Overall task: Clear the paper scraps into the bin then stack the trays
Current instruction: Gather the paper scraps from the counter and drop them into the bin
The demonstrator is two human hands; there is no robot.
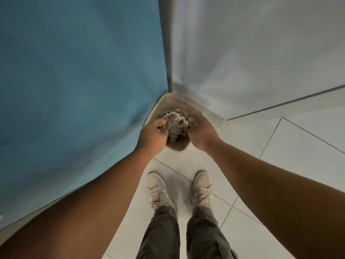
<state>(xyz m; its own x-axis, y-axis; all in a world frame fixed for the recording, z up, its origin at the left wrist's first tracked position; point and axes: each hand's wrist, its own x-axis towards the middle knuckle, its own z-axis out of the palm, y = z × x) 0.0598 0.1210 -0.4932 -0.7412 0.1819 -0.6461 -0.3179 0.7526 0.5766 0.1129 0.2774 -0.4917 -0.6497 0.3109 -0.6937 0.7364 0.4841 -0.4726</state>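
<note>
The left hand (152, 134) and right hand (202, 136) curl round the scraps (175, 126), pressing the wad between them. The bin (178, 148) gapes directly beneath, so simply letting go should drop them in.

— Bright enough?
— Dim, flat and greyish. Soft light comes from above, leaving faint shadows on the floor (186, 163) beside the shoes (155, 186).
— Sharp?
— No. The right hand (202, 136) smears over the scraps (175, 125), and the bin (176, 146) is soft. The wide lens bends the wall (242, 43) and swells the forearms (74, 212).
</note>
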